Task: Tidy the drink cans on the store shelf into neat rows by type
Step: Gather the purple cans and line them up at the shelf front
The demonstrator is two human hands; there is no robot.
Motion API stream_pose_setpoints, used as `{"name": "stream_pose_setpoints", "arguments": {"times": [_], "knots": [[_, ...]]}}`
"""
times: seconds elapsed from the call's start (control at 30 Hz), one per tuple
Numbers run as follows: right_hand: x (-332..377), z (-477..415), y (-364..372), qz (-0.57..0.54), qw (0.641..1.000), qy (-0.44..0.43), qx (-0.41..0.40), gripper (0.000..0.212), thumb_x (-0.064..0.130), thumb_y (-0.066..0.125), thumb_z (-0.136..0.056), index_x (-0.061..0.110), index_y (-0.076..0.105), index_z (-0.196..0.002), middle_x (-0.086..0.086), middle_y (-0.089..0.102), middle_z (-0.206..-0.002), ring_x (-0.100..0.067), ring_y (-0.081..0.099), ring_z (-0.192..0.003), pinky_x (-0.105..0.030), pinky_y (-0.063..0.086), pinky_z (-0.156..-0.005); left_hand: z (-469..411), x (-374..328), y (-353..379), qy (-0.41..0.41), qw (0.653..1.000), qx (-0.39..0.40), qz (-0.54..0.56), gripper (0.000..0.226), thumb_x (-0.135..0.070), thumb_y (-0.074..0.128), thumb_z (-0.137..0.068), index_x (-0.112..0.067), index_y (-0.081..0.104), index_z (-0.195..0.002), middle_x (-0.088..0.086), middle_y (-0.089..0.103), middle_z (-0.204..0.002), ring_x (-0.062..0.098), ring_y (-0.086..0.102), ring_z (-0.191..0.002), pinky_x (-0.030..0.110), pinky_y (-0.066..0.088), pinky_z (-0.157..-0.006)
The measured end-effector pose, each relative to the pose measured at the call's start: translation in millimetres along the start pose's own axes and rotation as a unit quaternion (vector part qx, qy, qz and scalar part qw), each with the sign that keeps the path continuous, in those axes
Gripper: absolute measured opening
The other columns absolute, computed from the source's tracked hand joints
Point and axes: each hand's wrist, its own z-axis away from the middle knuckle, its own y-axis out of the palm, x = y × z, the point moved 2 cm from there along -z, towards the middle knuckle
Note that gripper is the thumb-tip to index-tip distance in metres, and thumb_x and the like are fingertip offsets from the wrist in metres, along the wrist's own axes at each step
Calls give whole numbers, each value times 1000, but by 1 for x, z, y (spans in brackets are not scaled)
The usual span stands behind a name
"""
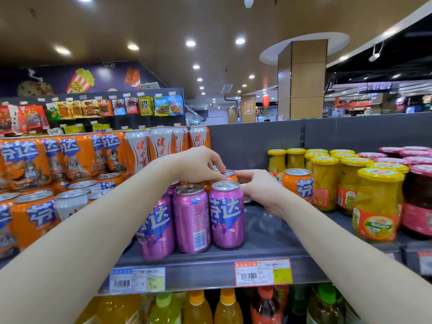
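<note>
Two-handed at centre frame: pinching the rim of an orange can (231, 176) with curled left hand (201, 167) fingertips, and curling the right hand (259, 189) at its right side, with that grip hidden, so cannot tell. Standing upright just behind three purple cans (192, 218) at the shelf (268, 235) front. Further along, more orange cans (32, 218) at lower left and yellow-lidded jars (376, 206) at right.
</note>
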Motion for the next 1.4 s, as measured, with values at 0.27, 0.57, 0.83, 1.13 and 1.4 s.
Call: {"name": "stream_pose_setpoints", "arguments": {"times": [0.27,0.57,0.83,1.13,1.4], "knots": [[-3,-3,-9,-72,996,25,36,41,14,84,-79,9,72,-118,-6,77,-108,-16,74,-98,-31,59,-85,6,1,-7,12,1000,27,4,29,-46,70,-91,-35,70,-118,-14,69,-111,6,65,-102,28,53,-90],[26,-8,-34,6,997,83,5,22,-1,66,-91,7,72,-110,-17,76,-104,-30,76,-92,-32,63,-74,1,-4,-9,6,998,62,5,23,-39,67,-92,-39,67,-115,-18,68,-112,2,64,-105,23,51,-86],[47,-45,-36,368,928,10,-54,34,6,73,-82,17,75,-114,-1,73,-107,-20,71,-95,-37,63,-80,5,5,-18,7,999,46,20,21,-38,67,-93,-37,67,-114,-15,72,-107,3,67,-101,31,54,-95],[32,-94,-40,422,879,220,-4,40,34,73,-90,2,69,-113,-12,74,-111,-22,74,-94,-37,60,-88,-6,-1,-27,19,1000,-14,-1,17,-32,63,-92,-34,70,-107,-15,71,-100,3,67,-92,22,53,-77],[23,-118,-43,339,879,333,44,70,32,68,-95,4,37,-152,-20,58,-137,-28,65,-119,-38,50,-106,-39,-19,-33,48,997,-10,-61,20,-30,61,-93,-29,70,-111,-14,70,-103,0,62,-88,18,48,-68]]}}
